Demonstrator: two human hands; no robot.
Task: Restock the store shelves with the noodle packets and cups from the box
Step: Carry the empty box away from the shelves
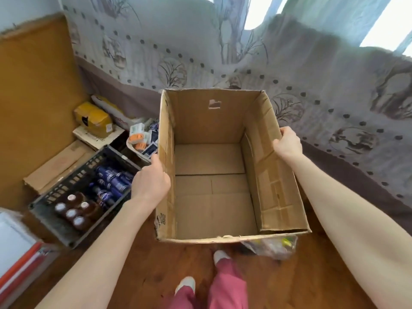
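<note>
An open brown cardboard box [211, 197] fills the middle of the view, held above the wooden floor. Its inside shows only bare cardboard; no noodle packets or cups are visible in it. My left hand [151, 181] grips the box's left wall near the top edge. My right hand [287, 143] grips the right wall's upper rim, fingers curled over the edge.
A black plastic crate [55, 219] with brown and blue bottles stands at the left. Behind it lie a yellow packet [93, 117], flat cardboard [55, 168] and a tray of small packets [142, 139]. A patterned curtain [312, 85] hangs behind. A clear bag [272, 245] lies under the box's near corner.
</note>
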